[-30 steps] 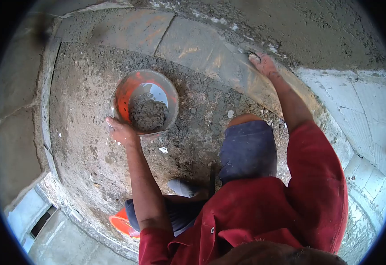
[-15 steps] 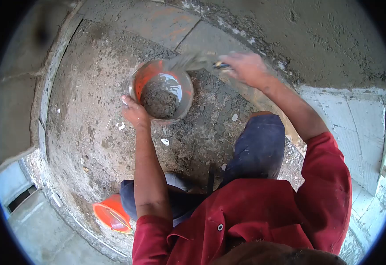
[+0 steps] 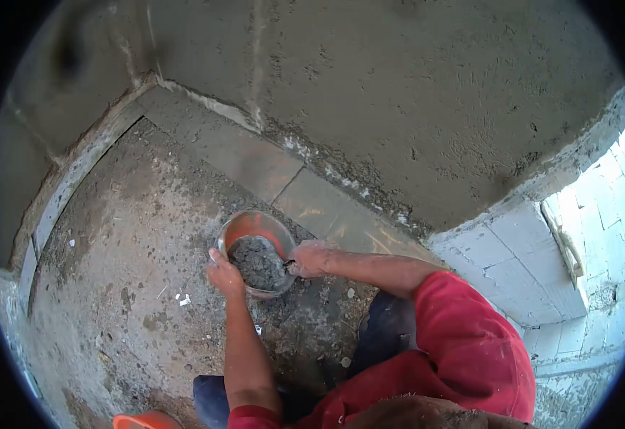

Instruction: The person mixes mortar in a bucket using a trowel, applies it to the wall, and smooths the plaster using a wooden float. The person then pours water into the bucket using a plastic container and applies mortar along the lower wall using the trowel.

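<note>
An orange bucket (image 3: 244,227), its rim coated grey, holds wet mortar (image 3: 257,263). My left hand (image 3: 224,275) is closed on the bucket's left rim. At the opposite rim, my right hand (image 3: 311,259) is wrapped round a trowel (image 3: 289,264). Only a small dark bit of the trowel shows by my fingers; its blade is hidden, and I cannot tell how deep it sits in the mortar.
A wall of wet grey plaster (image 3: 398,107) rises ahead. Boards (image 3: 255,168) lie along its foot. White blocks (image 3: 505,264) stand at the right. Another orange bucket (image 3: 146,420) is at the lower left, and white scraps (image 3: 184,299) lie on the dirty floor.
My right hand has brought the trowel from beyond the bucket's upper right down to its right rim. My left hand stays on the bucket. The view has tilted up towards the wall.
</note>
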Available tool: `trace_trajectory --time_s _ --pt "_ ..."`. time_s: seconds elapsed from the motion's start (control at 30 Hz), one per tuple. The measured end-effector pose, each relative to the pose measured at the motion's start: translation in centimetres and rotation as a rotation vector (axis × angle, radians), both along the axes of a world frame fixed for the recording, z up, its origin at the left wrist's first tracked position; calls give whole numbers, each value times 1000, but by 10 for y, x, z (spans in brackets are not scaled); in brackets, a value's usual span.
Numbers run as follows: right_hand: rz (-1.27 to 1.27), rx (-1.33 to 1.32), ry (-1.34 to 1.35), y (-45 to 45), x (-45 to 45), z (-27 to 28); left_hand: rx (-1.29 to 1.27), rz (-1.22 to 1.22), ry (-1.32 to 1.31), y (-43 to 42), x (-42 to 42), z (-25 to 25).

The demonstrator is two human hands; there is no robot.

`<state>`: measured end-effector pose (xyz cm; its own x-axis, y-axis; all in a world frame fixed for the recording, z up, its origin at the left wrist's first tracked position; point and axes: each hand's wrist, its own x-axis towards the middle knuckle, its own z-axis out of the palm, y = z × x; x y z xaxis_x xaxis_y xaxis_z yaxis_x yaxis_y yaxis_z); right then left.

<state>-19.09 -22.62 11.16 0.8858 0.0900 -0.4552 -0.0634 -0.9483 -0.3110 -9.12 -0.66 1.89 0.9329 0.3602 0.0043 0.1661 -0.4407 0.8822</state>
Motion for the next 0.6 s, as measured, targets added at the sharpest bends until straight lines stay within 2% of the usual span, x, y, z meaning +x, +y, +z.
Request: trace_trajectory --time_s 0.03,0.13,0.17,0.23,0.27,0.3,0.37,0.4,0.43,0.5,0.6 --pt "58 -23 -10 -2 3 -1 -131 -66 -3 7 -1 2" --pt "167 -165 -12 13 7 61 -284 -84 10 30 -16 24" --pt "164 -181 -86 19 10 70 -237 -84 32 40 -15 15" --pt "137 -245 -166 41 23 67 -155 -88 59 59 -14 -9" --pt "122 -300 -228 48 36 69 -230 -114 71 65 -19 4" --pt "215 -327 -256 62 40 58 -315 -147 68 69 -24 16" --pt "350 -333 -294 100 30 27 -264 -95 97 75 -12 -22" --pt "399 -305 -293 110 33 24 -285 -141 81 79 -8 -23" --pt "431 -329 -298 110 40 38 -303 -193 79 80 -9 -23" --pt "466 -378 -283 106 40 72 -304 -128 78 74 -11 -11" --pt "364 -453 -343 60 54 56 -344 -101 88 62 -6 -12"
